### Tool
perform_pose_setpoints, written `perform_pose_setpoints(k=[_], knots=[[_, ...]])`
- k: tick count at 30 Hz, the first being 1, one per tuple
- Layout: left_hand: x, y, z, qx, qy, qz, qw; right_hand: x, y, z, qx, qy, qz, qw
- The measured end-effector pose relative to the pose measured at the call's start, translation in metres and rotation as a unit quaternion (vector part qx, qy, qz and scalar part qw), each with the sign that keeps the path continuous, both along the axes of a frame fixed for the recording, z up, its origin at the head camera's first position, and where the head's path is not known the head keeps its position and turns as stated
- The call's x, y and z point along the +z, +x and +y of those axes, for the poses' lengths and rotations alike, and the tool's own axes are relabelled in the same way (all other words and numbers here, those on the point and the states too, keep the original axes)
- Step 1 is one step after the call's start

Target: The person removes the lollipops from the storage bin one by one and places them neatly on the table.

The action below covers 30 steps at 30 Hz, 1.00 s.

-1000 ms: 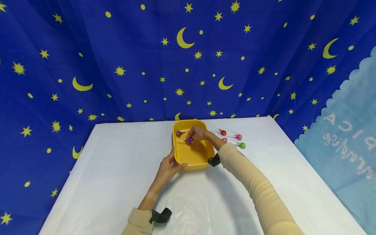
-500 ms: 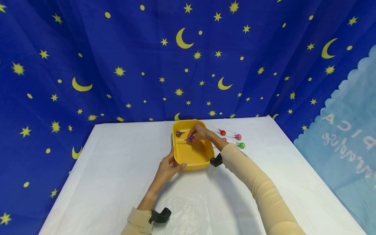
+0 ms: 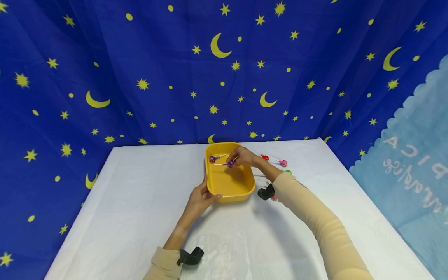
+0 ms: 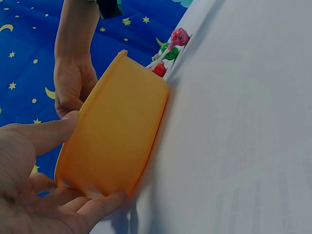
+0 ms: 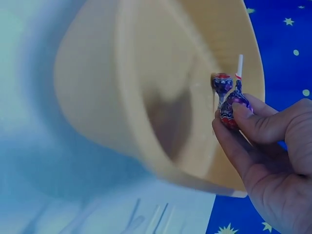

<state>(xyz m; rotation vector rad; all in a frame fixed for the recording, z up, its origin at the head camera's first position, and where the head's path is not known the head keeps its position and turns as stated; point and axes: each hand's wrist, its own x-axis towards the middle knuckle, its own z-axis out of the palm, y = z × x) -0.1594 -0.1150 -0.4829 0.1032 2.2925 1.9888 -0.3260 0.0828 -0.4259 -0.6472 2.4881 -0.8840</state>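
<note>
My left hand (image 3: 199,200) grips the near left corner of a yellow plastic tub (image 3: 229,184), thumb at the rim and fingers against the outside wall. My right hand (image 3: 244,156) reaches in over the tub's right side. Between its thumb and fingers it pinches a purple-wrapped lollipop (image 5: 228,114), the white stick pointing left in the head view. Another purple lollipop (image 3: 212,159) lies inside the tub by the far left wall, its stick towards the right.
Right of the tub, on the white table (image 3: 147,202), lie a red lollipop (image 3: 265,157), a pink lollipop (image 3: 283,163) and a green lollipop (image 3: 287,172). Another pink lollipop (image 3: 274,197) is mostly hidden by the right wrist camera (image 3: 266,192). A blue starry curtain (image 3: 168,70) hangs behind.
My right hand and its lollipop have shifted slightly right and away from me, and the forearm now covers more of the loose lollipops. The left hand and tub have stayed put.
</note>
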Motion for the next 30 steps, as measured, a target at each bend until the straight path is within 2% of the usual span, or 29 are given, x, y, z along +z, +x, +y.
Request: perform_pose_setpoints(k=[2,3,7,9,10,20,25,30], knots=[[0.008,0.004,0.0,-0.005,0.005,-0.001,1.0,0.001,0.002,0.005,0.01,-0.011,0.003,0.9999],[0.009,0.005,0.0,-0.006,0.007,0.001,1.0,0.002,0.004,0.008,0.013,-0.018,0.004,0.9997],[0.008,0.005,0.0,-0.006,0.003,-0.005,1.0,0.004,0.01,0.019,0.014,-0.046,-0.002,0.9988],[-0.001,0.001,-0.001,0.0,0.001,-0.006,1.0,0.006,0.014,0.025,0.009,-0.056,-0.007,0.9983],[-0.001,0.001,-0.001,0.001,0.0,-0.008,1.0,0.006,0.016,0.028,0.007,-0.061,-0.008,0.9981],[0.003,0.003,0.001,0.004,-0.021,-0.01,0.9997,0.01,0.039,0.062,-0.011,-0.105,-0.016,0.9943],[0.004,0.002,-0.001,-0.009,-0.041,0.008,0.9991,0.011,0.049,0.08,-0.015,-0.109,-0.012,0.9938],[0.002,0.001,-0.005,-0.007,-0.081,0.047,0.9956,0.014,0.058,0.093,-0.018,-0.117,-0.006,0.993]])
